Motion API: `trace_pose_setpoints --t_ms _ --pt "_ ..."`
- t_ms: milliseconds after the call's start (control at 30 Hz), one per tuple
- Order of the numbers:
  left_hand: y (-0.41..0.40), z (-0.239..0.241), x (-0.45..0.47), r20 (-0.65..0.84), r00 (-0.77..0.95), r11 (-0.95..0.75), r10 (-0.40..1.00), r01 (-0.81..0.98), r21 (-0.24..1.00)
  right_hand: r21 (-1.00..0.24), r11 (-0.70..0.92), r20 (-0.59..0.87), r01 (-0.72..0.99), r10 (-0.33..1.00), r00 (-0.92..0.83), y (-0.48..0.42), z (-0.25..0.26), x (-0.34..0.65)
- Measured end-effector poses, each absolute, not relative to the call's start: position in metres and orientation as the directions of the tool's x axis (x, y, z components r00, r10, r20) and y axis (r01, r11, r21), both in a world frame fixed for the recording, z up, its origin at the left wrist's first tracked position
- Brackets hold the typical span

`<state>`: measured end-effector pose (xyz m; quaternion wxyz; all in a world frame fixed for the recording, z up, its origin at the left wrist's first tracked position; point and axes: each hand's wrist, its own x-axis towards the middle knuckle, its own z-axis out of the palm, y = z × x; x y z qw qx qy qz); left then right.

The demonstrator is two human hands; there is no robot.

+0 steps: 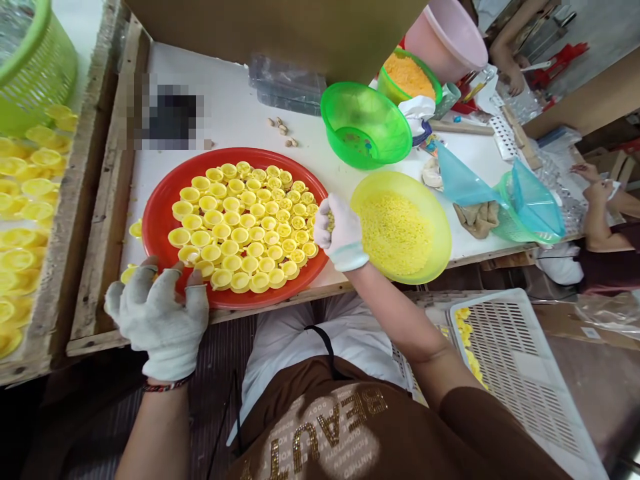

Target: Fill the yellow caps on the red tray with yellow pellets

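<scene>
A round red tray lies on the white table, packed with several small yellow cups. My left hand, in a white knit glove, rests with spread fingers on the tray's near left rim. My right hand, also gloved, is closed in a fist over the tray's right edge, holding a clump of yellow grains. Just right of it stands a yellow bowl filled with the same yellow grains.
A green bowl, an orange-filled green bowl and a pink tub stand behind. Teal piping bags lie right, near another person's hands. More yellow cups fill the left bench. A white crate sits low right.
</scene>
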<state>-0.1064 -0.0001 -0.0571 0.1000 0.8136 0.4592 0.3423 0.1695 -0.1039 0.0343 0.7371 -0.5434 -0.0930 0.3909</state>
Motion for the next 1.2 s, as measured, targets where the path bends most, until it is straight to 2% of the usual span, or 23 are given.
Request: trace_pose_setpoints --t_ms 167,467,700,867,1200 --pt "-0.001 -0.058 -0.108 0.464 0.348 -0.563 0.815 0.666 0.489 -0.935 0.117 -0.195 -0.335 0.621 0.760 -0.094 0.002 0.161" --pt "-0.001 -0.059 -0.108 0.461 0.343 -0.558 0.819 0.662 0.499 -0.913 0.110 -0.230 -0.393 0.656 0.719 -0.096 0.008 0.154" --pt "-0.003 -0.059 -0.108 0.441 0.331 -0.539 0.834 0.661 0.522 -0.962 0.034 -0.184 -0.271 0.653 0.734 -0.094 0.000 0.126" --pt "-0.005 -0.057 -0.109 0.414 0.342 -0.528 0.844 0.664 0.529 -0.962 0.083 -0.145 -0.259 0.649 0.747 -0.076 -0.009 0.136" --pt "-0.007 -0.053 -0.108 0.405 0.330 -0.512 0.852 0.686 0.517 -0.967 0.113 -0.078 -0.230 0.723 0.687 -0.060 -0.006 0.129"
